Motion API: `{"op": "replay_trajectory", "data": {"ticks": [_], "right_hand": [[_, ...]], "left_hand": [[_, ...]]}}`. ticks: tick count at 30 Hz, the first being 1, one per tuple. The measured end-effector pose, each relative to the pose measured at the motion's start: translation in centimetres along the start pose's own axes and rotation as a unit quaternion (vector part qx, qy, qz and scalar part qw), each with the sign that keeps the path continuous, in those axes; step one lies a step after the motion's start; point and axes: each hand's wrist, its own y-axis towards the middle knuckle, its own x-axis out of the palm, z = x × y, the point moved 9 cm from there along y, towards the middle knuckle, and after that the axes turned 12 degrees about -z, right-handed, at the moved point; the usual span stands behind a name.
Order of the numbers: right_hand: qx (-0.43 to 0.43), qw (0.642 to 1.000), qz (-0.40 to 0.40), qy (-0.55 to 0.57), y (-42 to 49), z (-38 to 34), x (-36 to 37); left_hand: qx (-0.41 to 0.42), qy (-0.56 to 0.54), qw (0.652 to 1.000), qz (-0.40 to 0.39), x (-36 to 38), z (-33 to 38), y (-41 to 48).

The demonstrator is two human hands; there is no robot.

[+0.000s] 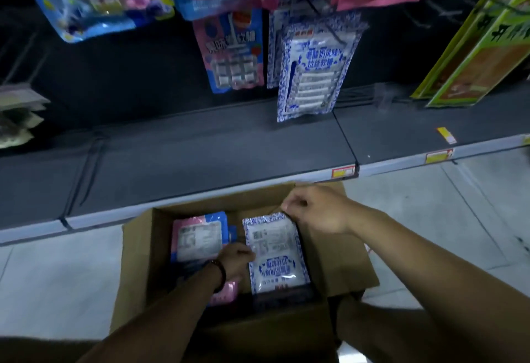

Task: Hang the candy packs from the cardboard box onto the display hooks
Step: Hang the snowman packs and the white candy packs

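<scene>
- Right grip (312, 213) pinched top corner of blue-white pack (276, 250); left grip (235, 259) curled on its left edge.
- Pack lay back-up inside cardboard box (137, 262), beside pink-blue pack (198, 239).
- Step judged: picking from box; next needs lift, turn, hang-hole lined up where matching hung packs (312, 67) sat.
- Glossy flat plastic pouch, likely slippery; box matte brown card, flaps open.

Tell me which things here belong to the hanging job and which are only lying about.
Job: cardboard box; blue-and-white pack, held by left hand and right hand; pink pack in the box; hanging blue-and-white packs.
Lying about: dark shelf; yellow price tags; green packs at right.
</scene>
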Motion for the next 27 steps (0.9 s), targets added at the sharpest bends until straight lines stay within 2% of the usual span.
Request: {"op": "replay_trajectory", "data": {"ticks": [4, 8, 11, 13, 17, 20, 27], "right_hand": [[0.018, 0.998, -0.048, -0.025, 1.3, 1.4, 1.8], [0.016, 0.998, -0.061, 0.012, 2.1, 1.6, 2.4], [0.015, 0.997, -0.076, 0.003, 2.7, 1.6, 2.8], [0.021, 0.995, -0.095, 0.0, 3.0, 1.8, 3.3], [0.032, 0.993, -0.109, -0.026, 3.3, 1.8, 3.1], [0.04, 0.993, -0.096, -0.052, 3.2, 1.4, 2.5], [0.044, 0.99, -0.103, -0.08, 2.0, 0.5, 2.3]], "left_hand": [[-0.064, -0.066, 0.995, -0.022, 3.0, -3.5, 1.1], [-0.083, -0.048, 0.995, -0.037, 4.8, -5.2, 2.6], [-0.094, -0.052, 0.994, -0.029, 4.5, -12.0, 10.0], [-0.112, -0.054, 0.992, -0.031, 4.6, -14.0, 11.9], [-0.128, 0.026, 0.99, -0.043, 5.3, -5.8, 2.8], [-0.104, 0.06, 0.991, -0.057, 5.8, -3.6, 1.7], [0.001, -0.096, 0.993, -0.071, 4.9, 0.9, -2.4]]}}
